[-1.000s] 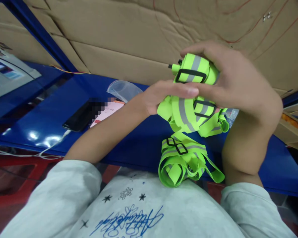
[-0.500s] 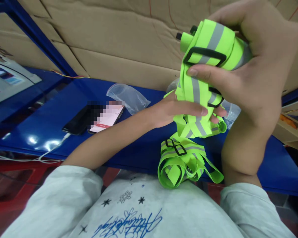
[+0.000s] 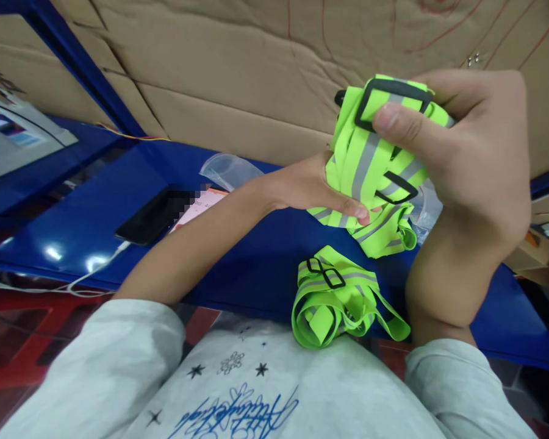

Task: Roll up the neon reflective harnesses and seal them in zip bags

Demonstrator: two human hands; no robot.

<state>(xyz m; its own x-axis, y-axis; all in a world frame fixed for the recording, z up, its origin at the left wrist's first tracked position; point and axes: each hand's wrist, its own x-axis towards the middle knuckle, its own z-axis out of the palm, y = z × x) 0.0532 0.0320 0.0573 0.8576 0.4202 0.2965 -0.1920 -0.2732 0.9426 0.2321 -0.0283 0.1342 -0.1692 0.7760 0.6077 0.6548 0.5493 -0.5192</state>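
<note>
A bundle of neon-green reflective straps (image 3: 370,164) with grey stripes and black plastic buckles is held up above the blue table (image 3: 238,262). My right hand (image 3: 471,152) grips its top, thumb pressed on a buckle. My left hand (image 3: 311,186) clutches the lower folds from the left side. A second bundle of the same straps (image 3: 336,296) lies at the table's near edge, just below both hands and close to my chest.
A black phone (image 3: 150,216) with a white cable and a second lit phone lie left of my forearm. Clear plastic bags (image 3: 226,167) rest by the cardboard wall (image 3: 238,73). A cardboard box (image 3: 535,253) sits at far right.
My right hand came down from its higher position and the thumb shifted onto the top buckle. My left hand closed around the lower folds, pulling the bundle tighter together.
</note>
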